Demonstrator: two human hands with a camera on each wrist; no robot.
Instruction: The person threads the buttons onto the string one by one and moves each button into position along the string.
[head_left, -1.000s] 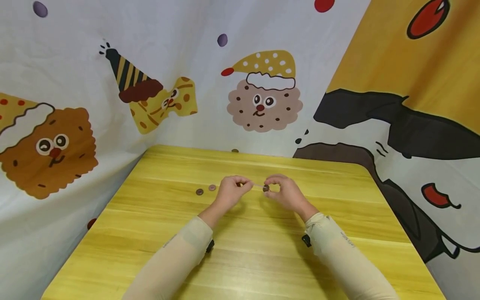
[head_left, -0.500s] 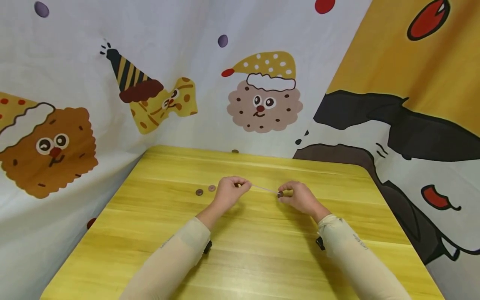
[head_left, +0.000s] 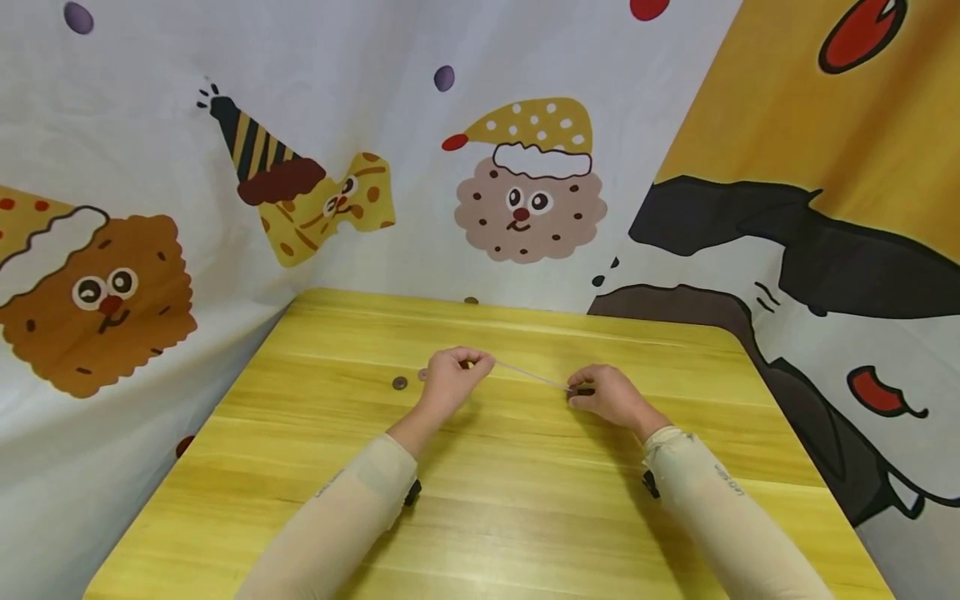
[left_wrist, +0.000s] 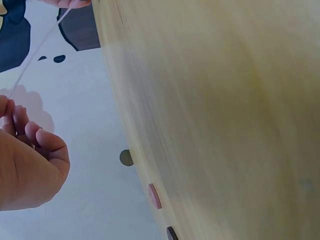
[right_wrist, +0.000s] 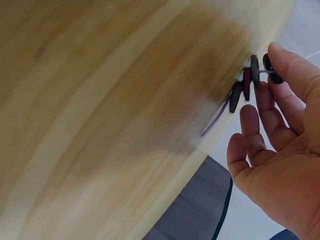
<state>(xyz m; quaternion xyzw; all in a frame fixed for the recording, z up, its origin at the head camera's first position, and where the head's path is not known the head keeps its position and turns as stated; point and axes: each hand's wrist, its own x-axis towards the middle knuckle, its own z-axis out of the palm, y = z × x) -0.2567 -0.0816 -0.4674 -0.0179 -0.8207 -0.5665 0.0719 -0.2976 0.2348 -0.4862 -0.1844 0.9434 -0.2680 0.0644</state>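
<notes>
My left hand [head_left: 452, 379] pinches one end of a thin pale string [head_left: 528, 373] between thumb and fingertips, above the yellow wood-grain table. The string runs taut to my right hand [head_left: 611, 393], which pinches a dark button [right_wrist: 272, 69]. Beside those fingertips, in the right wrist view, more buttons hang threaded in a row, a reddish one [right_wrist: 246, 84] between dark ones. A loose purplish string tail [right_wrist: 212, 120] trails from them. On the table left of my left hand lie a dark brown button [head_left: 400, 383] and a pinkish button [left_wrist: 155, 196], the latter partly covered by the hand in the head view.
The wood-grain table [head_left: 480, 517] reaches back to a white curtain [head_left: 390, 67] printed with cartoon cookies. Curtain cloth also closes in the left and right sides. Both forearms, in pale sleeves [head_left: 337, 508], cross the table's front half.
My right hand has moved right and slightly nearer, drawing out a longer stretch of string between the hands. My left hand has shifted a little left, over the pinkish button's edge in view.
</notes>
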